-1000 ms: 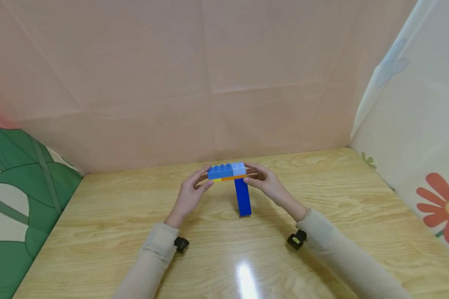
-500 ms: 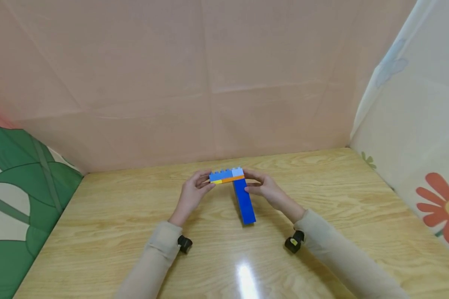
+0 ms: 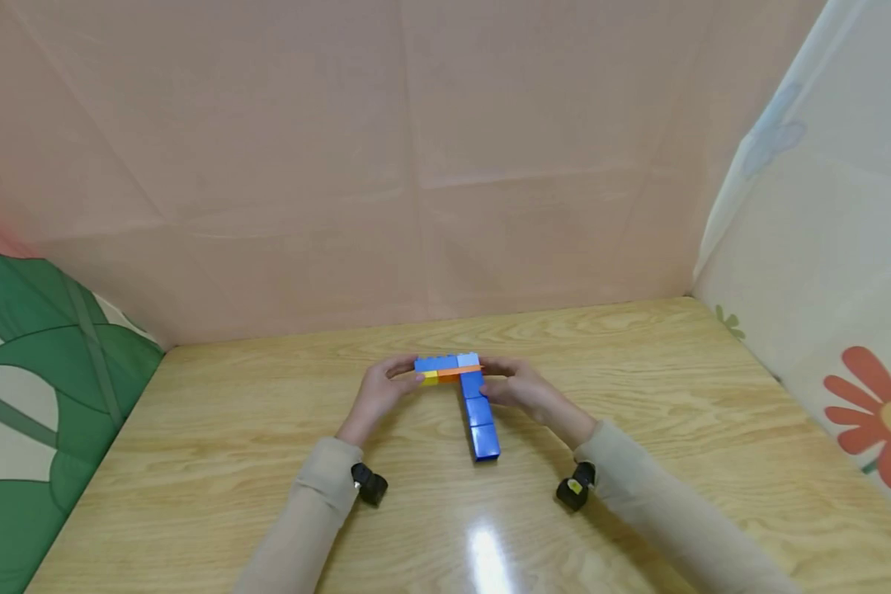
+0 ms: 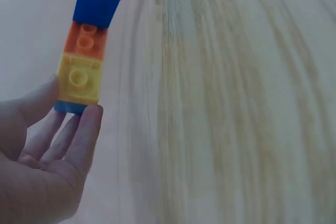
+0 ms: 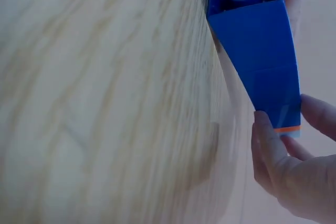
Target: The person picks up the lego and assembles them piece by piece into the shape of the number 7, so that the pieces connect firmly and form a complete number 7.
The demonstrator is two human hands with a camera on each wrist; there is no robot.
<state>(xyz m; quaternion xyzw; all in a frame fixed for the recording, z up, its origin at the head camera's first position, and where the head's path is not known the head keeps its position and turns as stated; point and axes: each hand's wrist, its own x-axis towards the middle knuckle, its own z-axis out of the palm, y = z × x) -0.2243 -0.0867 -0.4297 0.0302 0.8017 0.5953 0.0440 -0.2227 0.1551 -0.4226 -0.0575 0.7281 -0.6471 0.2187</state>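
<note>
Both hands hold one toy brick assembly, an L shape near the back of the table. Its crossbar has a blue brick (image 3: 436, 363) and a light blue brick (image 3: 468, 360) above a yellow brick (image 3: 430, 378) and an orange brick (image 3: 450, 373). From its right end a column of dark blue bricks (image 3: 479, 412) slants toward the person; the left wrist view shows the yellow and orange undersides. My left hand (image 3: 379, 394) pinches the yellow end between thumb and fingers. My right hand (image 3: 523, 389) grips the corner where column and crossbar meet. The right wrist view shows the column's hollow end.
The wooden table (image 3: 230, 429) spreads out around the hands. A pinkish cloth wall (image 3: 416, 206) rises behind it, and printed side panels stand left and right. Black wrist cameras (image 3: 370, 485) are strapped at both cuffs.
Both hands have lowered the brick assembly and tipped it, so the column's free end swings toward the person and the studs face away. The right thumb has shifted down onto the column.
</note>
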